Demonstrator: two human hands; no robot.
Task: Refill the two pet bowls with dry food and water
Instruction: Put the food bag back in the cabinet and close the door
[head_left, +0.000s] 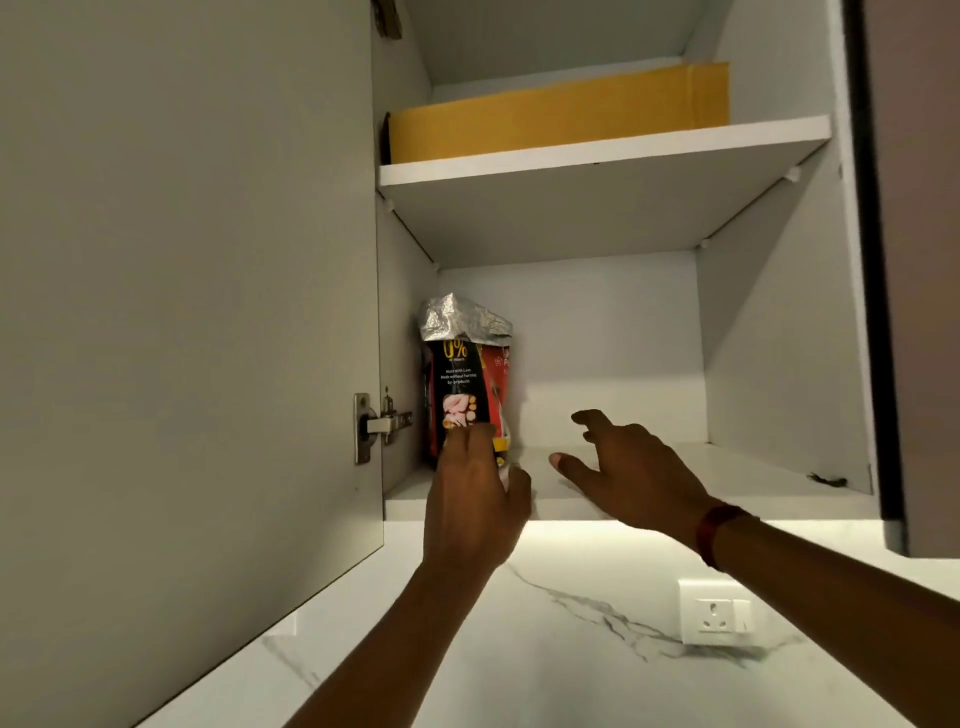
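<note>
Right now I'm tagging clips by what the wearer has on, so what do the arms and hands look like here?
Both forearms are bare, with no sleeves in view. The left hand wears no gloves, rings or watch that I can see. The right hand is bare too, but its wrist carries a dark red band, like a thread or strap.

The lower shelf lies bare from the food bag to the right wall, giving open room. The bag crowds the left wall beside the hinge. The open door blocks the left.
</note>
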